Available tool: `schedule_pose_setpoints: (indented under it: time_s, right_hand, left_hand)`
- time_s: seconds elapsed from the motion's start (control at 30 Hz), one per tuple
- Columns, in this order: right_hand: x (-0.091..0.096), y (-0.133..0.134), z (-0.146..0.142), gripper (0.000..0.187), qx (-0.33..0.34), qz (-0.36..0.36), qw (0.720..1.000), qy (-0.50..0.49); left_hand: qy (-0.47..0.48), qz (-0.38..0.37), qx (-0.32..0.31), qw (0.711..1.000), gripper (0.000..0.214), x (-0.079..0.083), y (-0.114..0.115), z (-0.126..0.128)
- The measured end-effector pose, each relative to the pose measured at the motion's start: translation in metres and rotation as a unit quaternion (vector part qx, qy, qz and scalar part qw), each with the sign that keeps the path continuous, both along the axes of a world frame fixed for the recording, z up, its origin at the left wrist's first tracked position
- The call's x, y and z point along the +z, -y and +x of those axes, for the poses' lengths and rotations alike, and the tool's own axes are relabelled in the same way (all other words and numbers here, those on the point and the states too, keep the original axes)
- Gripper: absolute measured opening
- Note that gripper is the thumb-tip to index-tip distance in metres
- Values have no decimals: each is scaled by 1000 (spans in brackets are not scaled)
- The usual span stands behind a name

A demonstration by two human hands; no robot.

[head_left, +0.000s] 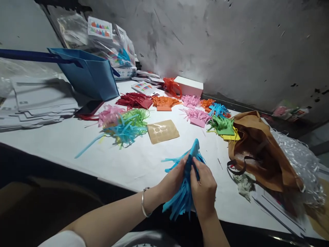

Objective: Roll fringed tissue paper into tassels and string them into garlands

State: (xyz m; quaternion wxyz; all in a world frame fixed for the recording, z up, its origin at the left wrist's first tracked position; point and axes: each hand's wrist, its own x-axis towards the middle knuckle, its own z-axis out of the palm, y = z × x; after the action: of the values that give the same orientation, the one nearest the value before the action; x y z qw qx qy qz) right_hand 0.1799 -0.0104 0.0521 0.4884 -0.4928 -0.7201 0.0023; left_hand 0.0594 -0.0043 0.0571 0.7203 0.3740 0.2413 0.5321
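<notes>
Blue fringed tissue paper (181,200) is gripped between my two hands near the table's front edge. Its folded, uncut part sticks up above my fingers, and its strips hang below them and spread out to the left. My left hand (174,178) pinches it from the left side, a silver bangle on the wrist. On the other side, the fingers of my right hand (204,185) are closed on the same paper. Beyond my hands lies a brown card (163,131) with round marks. Left of the card is a loose heap of blue, green and pink paper strips (125,128).
Fringed paper bundles in red (136,100), orange (164,103), pink (197,117) and green (223,125) lie across the back. A blue bag (89,75) and stacked white sheets (38,99) stand at left. At right are a brown bag (257,151) and clear plastic (298,161).
</notes>
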Motion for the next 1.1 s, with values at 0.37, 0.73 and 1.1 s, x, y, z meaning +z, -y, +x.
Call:
schedule_pose_setpoints:
  time_s: [0.37, 0.73, 1.1]
  right_hand:
    - [11, 0, 1, 26, 4, -33, 999, -41]
    - [13, 7, 9, 15, -15, -192, 954, -232]
    - [27, -4, 23, 20, 124, -303, 907, -266]
  left_hand:
    - [-68, 44, 17, 997, 57, -28, 4, -8]
    - [-182, 100, 29, 978, 63, -11, 11, -15]
    - [-341, 205, 79, 914, 36, -2, -2, -21]
